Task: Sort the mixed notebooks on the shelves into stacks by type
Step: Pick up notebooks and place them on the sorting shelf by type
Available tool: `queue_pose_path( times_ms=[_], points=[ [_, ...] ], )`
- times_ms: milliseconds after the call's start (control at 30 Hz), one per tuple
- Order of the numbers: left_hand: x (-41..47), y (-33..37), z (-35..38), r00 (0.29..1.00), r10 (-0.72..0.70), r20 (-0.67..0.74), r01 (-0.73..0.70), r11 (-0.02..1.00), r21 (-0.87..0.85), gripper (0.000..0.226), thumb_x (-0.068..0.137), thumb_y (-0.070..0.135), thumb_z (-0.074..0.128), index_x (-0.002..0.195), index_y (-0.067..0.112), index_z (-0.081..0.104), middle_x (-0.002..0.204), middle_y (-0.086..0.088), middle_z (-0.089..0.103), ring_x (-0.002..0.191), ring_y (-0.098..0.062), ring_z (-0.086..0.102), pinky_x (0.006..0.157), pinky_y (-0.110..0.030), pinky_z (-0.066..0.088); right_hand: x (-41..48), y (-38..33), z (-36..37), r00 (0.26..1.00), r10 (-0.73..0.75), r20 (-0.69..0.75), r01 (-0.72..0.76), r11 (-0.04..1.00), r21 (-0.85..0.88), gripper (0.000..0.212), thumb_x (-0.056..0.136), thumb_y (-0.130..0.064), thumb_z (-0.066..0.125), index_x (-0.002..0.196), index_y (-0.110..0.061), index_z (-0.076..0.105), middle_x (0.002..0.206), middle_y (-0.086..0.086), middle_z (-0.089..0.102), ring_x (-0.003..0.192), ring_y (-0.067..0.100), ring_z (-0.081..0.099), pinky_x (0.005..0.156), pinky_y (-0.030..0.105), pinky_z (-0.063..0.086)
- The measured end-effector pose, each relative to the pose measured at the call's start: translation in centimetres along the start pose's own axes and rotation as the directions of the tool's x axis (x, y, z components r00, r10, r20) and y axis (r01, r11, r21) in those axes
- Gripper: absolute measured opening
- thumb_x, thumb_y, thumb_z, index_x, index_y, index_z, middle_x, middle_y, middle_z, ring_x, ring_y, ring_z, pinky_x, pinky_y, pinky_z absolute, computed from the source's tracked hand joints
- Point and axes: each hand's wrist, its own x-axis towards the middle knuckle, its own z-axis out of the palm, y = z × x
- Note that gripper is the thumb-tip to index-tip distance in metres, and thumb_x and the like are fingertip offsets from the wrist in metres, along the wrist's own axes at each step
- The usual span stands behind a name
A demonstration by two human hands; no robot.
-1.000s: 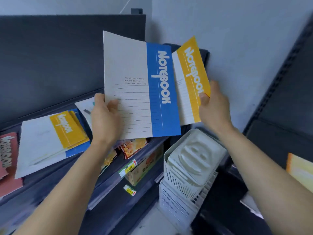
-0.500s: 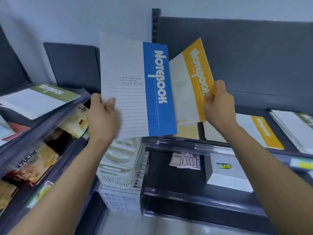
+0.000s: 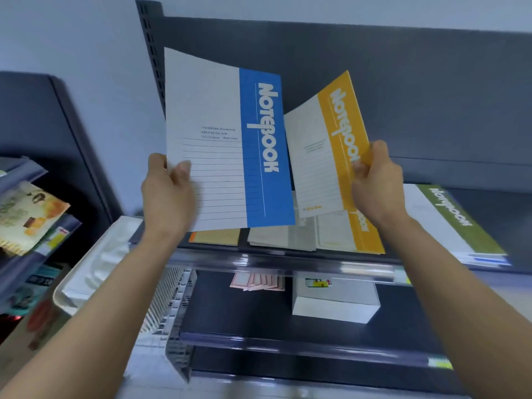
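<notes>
L hand [image 3: 168, 191] grips blue "Notebook" [image 3: 230, 139], R hand [image 3: 377, 182] pinches yellow "Notebook" [image 3: 331, 145].

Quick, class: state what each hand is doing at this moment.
Left hand: grips the blue notebook.
Right hand: grips the yellow notebook.

A large blue-striped notebook [image 3: 227, 139] and a smaller yellow-striped notebook [image 3: 328, 151], upright, each pinched at its lower outer edge between fingers.

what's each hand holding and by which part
The left hand grips the blue notebook at its lower left edge; the right hand pinches the yellow notebook at its right edge.
</notes>
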Motion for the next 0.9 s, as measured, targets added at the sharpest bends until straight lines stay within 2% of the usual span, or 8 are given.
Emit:
queue_pose_path(
  times_ms=[67,100,233,333,433,667,800,900],
  points=[
    [-0.6,0.4,1.5,1.0,-0.022,-0.011,0.022,1.0,0.007,0.014,0.098,0.015,0.044,0.091,0.006,0.037,0.065,0.003,0.039,0.063,-0.019,0.033,0.046,-0.005,0.031,0.9,1.4,-0.2,1.0,-0.001,0.024,0.001,1.0,-0.002,0.014,0.097,-0.014,0.038,0.107,-0.005,0.04,0.082,0.008,0.052,0.073,0.032,0.053,0.063,0.043,0.047],
    [-0.9,0.4,2.0,0.999,-0.038,-0.016,0.038,0.999,0.011,0.013,0.098,0.015,0.044,0.091,0.006,0.037,0.065,0.003,0.039,0.066,-0.02,0.035,0.046,-0.003,0.03,1.2,1.9,-0.2,0.999,0.0,0.036,0.0,1.0,0.001,0.013,0.097,-0.014,0.038,0.107,-0.005,0.04,0.082,0.008,0.052,0.073,0.031,0.052,0.062,0.042,0.046],
    [-1.4,0.4,3.0,0.997,-0.065,-0.031,0.066,0.997,0.034,0.013,0.098,0.017,0.044,0.093,0.007,0.038,0.066,0.005,0.042,0.069,-0.022,0.038,0.046,-0.017,0.031,2.0,3.1,0.0,0.997,0.0,0.074,-0.003,0.999,0.035,0.013,0.098,-0.014,0.038,0.108,-0.006,0.04,0.084,0.007,0.052,0.074,0.03,0.054,0.062,0.041,0.048],
    [-1.1,0.4,2.9,0.997,-0.059,-0.047,0.061,0.997,0.051,0.014,0.098,0.018,0.044,0.093,0.006,0.039,0.067,0.005,0.042,0.067,-0.021,0.038,0.044,-0.005,0.03,2.1,3.2,0.6,0.996,-0.001,0.094,-0.004,0.999,0.052,0.014,0.098,-0.015,0.039,0.109,-0.006,0.04,0.086,0.005,0.053,0.075,0.028,0.055,0.065,0.042,0.05],
    [-0.8,0.2,2.6,0.997,-0.059,-0.058,0.062,0.997,0.042,0.014,0.098,0.018,0.045,0.093,0.006,0.039,0.067,0.005,0.04,0.058,-0.012,0.036,0.044,-0.003,0.029,2.2,3.1,1.4,0.993,0.02,0.118,-0.027,0.998,0.056,0.014,0.098,-0.016,0.038,0.11,-0.007,0.04,0.086,0.004,0.052,0.076,0.027,0.055,0.066,0.043,0.05],
    [-0.2,0.0,3.4,0.999,-0.049,0.015,0.048,0.999,0.024,0.011,0.099,0.014,0.043,0.093,0.007,0.037,0.067,0.006,0.042,0.056,-0.008,0.037,0.045,-0.003,0.032,1.7,6.3,2.6,0.974,0.186,0.13,-0.18,0.982,-0.058,0.021,0.097,-0.014,0.039,0.116,-0.004,0.041,0.095,0.011,0.055,0.078,0.029,0.051,0.067,0.04,0.046],
    [0.1,-0.3,4.5,0.997,-0.018,0.07,0.017,1.0,0.016,0.012,0.099,0.017,0.043,0.094,0.007,0.038,0.068,0.004,0.042,0.057,-0.009,0.037,0.046,-0.005,0.032,0.8,9.6,3.4,0.925,0.334,0.183,-0.309,0.939,-0.153,0.025,0.095,-0.013,0.042,0.117,-0.001,0.044,0.112,0.024,0.058,0.096,0.042,0.055,0.078,0.049,0.049],
    [0.1,-0.6,5.5,0.994,-0.012,0.107,0.011,1.0,0.012,0.014,0.099,0.021,0.043,0.094,0.008,0.039,0.068,0.0,0.039,0.06,-0.016,0.034,0.047,-0.01,0.032,0.3,11.6,3.8,0.884,0.424,0.197,-0.383,0.899,-0.214,0.026,0.095,-0.013,0.043,0.118,0.001,0.044,0.116,0.025,0.057,0.101,0.043,0.055,0.081,0.046,0.048]
  ],
)
